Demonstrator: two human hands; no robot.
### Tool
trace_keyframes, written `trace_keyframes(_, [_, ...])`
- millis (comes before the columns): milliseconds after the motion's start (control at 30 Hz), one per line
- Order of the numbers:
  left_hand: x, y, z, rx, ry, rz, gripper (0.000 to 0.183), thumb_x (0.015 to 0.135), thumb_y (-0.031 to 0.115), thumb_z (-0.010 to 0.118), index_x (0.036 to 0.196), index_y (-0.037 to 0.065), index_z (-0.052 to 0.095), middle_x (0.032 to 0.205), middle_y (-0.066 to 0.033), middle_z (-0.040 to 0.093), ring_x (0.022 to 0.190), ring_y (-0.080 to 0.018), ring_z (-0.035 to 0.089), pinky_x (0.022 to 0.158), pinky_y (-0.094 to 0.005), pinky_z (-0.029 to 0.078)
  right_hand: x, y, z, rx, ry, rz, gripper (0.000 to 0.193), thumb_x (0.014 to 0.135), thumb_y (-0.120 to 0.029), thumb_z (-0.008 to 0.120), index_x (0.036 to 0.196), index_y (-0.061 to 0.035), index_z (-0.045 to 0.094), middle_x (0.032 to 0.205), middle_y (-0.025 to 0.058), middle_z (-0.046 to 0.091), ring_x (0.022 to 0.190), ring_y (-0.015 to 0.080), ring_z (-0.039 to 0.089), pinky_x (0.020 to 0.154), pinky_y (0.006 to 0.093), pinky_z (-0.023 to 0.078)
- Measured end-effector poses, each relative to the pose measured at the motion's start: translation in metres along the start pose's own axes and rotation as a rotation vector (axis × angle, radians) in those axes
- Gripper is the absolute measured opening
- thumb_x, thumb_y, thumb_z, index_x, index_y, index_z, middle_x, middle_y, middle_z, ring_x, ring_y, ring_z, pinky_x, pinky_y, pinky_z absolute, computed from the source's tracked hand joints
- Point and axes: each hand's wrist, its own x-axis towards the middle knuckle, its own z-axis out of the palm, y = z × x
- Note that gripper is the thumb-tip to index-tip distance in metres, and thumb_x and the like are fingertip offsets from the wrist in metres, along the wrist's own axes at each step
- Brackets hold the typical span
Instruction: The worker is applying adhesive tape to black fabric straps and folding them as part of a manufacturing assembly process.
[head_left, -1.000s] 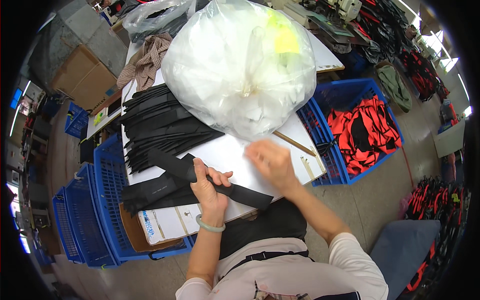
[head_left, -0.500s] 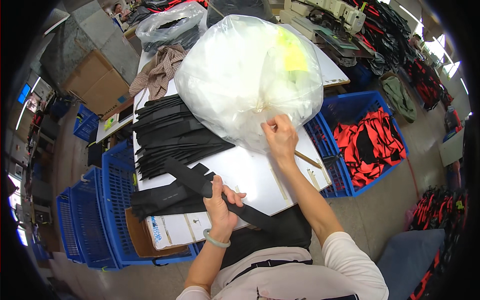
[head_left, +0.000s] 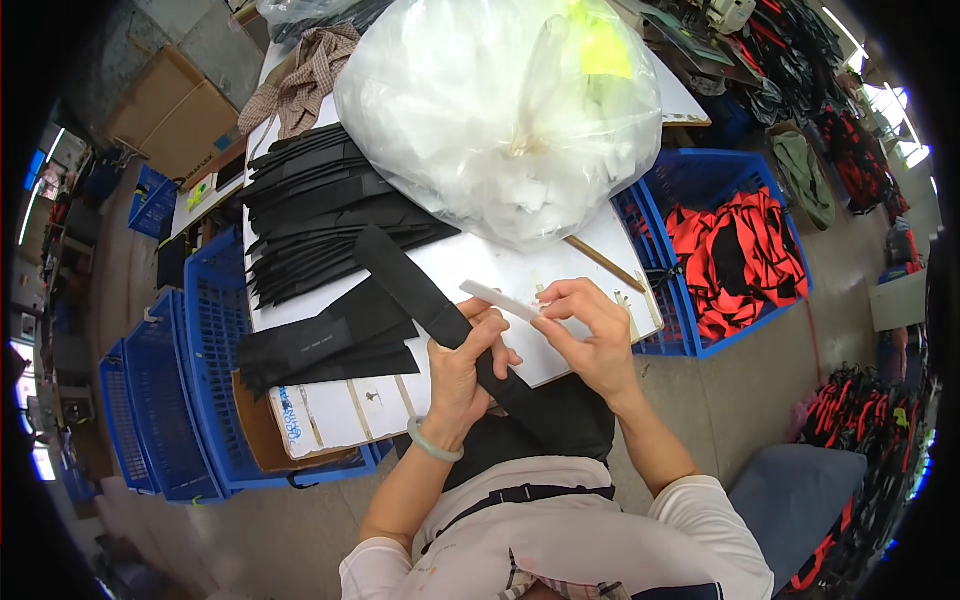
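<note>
My left hand [head_left: 466, 362] is closed around a long black fabric strip [head_left: 408, 282], which slants across the table's front edge toward my lap. Pinched in the fingers of my right hand [head_left: 592, 338] is a thin white strip [head_left: 492, 298], whose far end reaches over to the left fingers beside the black strip. Beyond my hands a big clear plastic bag [head_left: 440, 140] full of white pieces sits on the white table [head_left: 490, 262]. A fanned stack of black strips [head_left: 320, 205] lies left of the bag, with a smaller black pile [head_left: 325, 340] nearer me.
Blue crates [head_left: 215, 340] stand along the table's left side. At the right, another blue crate [head_left: 735, 340] holds red and black pieces [head_left: 740, 265]. A brown stick [head_left: 606, 264] lies by the table's right edge. A checked cloth [head_left: 305, 80] rests at the far left.
My right hand has come back from the plastic bag toward my left hand, now with a white strip in it. The left hand keeps the black strip, turned a little steeper.
</note>
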Motion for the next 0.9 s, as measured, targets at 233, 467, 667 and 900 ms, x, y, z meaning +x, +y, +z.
trace_keyframes(233, [-0.006, -0.001, -0.007, 0.096, 0.061, 0.065, 0.016, 0.086, 0.008, 0.071, 0.089, -0.004, 0.06, 0.07, -0.0068, 0.058, 0.045, -0.0119, 0.051, 0.05, -0.0274, 0.052, -0.003, -0.004, 0.0, 0.327, -0.138, 0.254, 0.027, 0.073, 0.002, 0.076, 0.098, 0.0009, 0.066, 0.1, 0.0077, 0.065, 0.076, 0.012, 0.06, 0.068, 0.024, 0.047])
trace_keyframes(467, [-0.008, 0.008, 0.001, 0.287, -0.026, -0.056, 0.017, 0.084, 0.008, 0.072, 0.081, -0.001, 0.058, 0.065, -0.0056, 0.057, 0.044, -0.0109, 0.048, 0.048, -0.0254, 0.049, -0.003, 0.011, -0.008, 0.521, -0.344, 0.454, 0.007, 0.085, -0.005, 0.07, 0.09, 0.0003, 0.067, 0.08, 0.0006, 0.061, 0.068, 0.0055, 0.053, 0.061, 0.0196, 0.04])
trace_keyframes(667, [-0.006, 0.006, 0.002, 0.305, 0.0, -0.137, 0.015, 0.082, 0.006, 0.072, 0.079, -0.001, 0.059, 0.063, -0.0062, 0.057, 0.041, -0.0102, 0.046, 0.047, -0.0258, 0.048, -0.036, 0.025, -0.066, 0.64, -0.124, 0.646, 0.01, 0.085, -0.009, 0.072, 0.083, -0.0023, 0.065, 0.07, -0.0018, 0.058, 0.054, 0.0043, 0.044, 0.05, 0.0198, 0.033])
trace_keyframes(900, [-0.004, -0.011, 0.015, 0.329, -0.161, -0.256, 0.014, 0.082, 0.005, 0.072, 0.078, -0.002, 0.06, 0.062, -0.0058, 0.057, 0.041, -0.0096, 0.046, 0.048, -0.0254, 0.049, -0.078, 0.023, -0.11, -0.099, -0.283, 0.618, 0.03, 0.083, -0.015, 0.074, 0.11, -0.0039, 0.069, 0.077, -0.0018, 0.064, 0.06, 0.0057, 0.05, 0.053, 0.0215, 0.038])
